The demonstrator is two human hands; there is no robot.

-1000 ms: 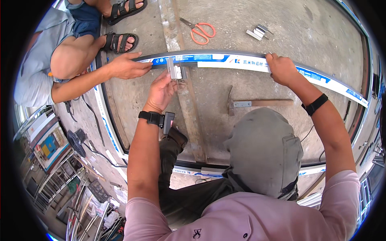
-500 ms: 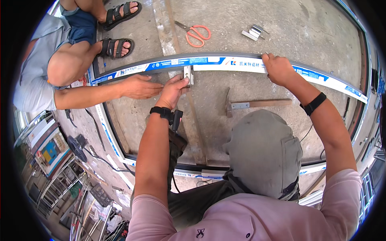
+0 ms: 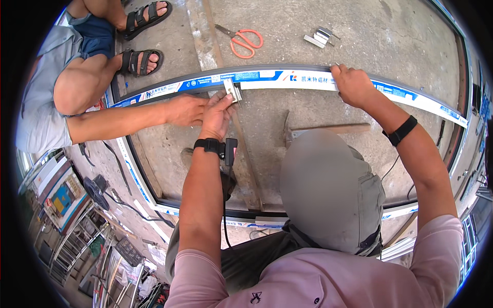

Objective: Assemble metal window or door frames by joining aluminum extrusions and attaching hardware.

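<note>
My left hand (image 3: 217,110) is closed, thumb and fingers pinching a short silver metal profile piece (image 3: 230,88). The piece stands tilted against the near edge of a long aluminium bar (image 3: 267,77) covered in white and blue film. Farther right along that bar, my right hand (image 3: 353,86) is closed around it, fingertips over the far edge. Beside my left wrist is a co-worker's hand (image 3: 185,109), reaching in from the left and touching or overlapping my left hand; its fingertips are partly hidden.
The bar crosses a large rectangular frame (image 3: 137,172) on the concrete floor. A hammer (image 3: 334,128) lies inside, partly covered by a grey cap (image 3: 328,190). Beyond the bar are red-handled scissors (image 3: 246,43) and small metal pieces (image 3: 321,37). The co-worker's sandalled feet (image 3: 144,61) are at far left.
The metal piece in my left hand has tipped to the left, its top leaning over the bar. The co-worker's hand has moved right, against my left hand. My right hand keeps its grip.
</note>
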